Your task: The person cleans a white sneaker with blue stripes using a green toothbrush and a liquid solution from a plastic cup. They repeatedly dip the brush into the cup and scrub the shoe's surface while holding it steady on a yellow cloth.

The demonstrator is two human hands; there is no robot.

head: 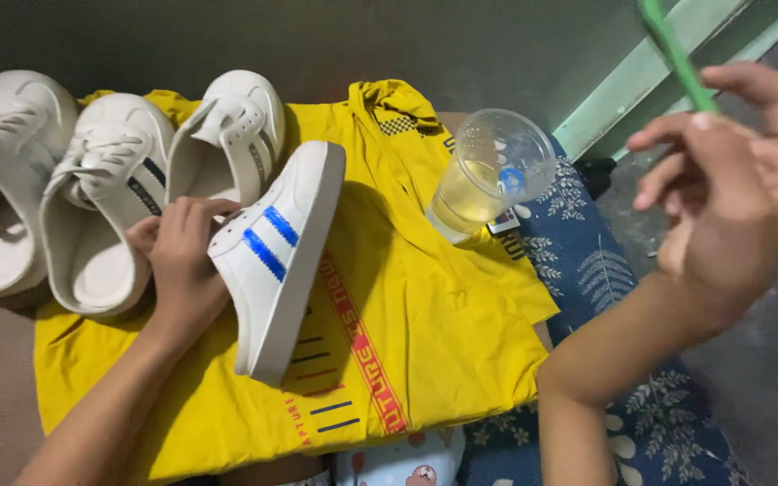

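Blue-striped white sneaker [274,261] tipped on its side, gripped by my left hand [180,261].

It lies on the yellow shirt [425,324]. Just left of the sneaker stand three more white sneakers [105,198]; to its right, a clear plastic cup [488,175] of yellowish liquid. Well right of the sneaker, I see my right hand [736,193] raised, fingers pinching a green brush handle [677,54].

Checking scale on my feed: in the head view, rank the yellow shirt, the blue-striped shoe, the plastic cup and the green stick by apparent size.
1. Yellow shirt, by far the largest.
2. Blue-striped shoe, held by the left hand.
3. Plastic cup.
4. Green stick in the right hand; cut off by the frame and nearer the camera, so unsure.
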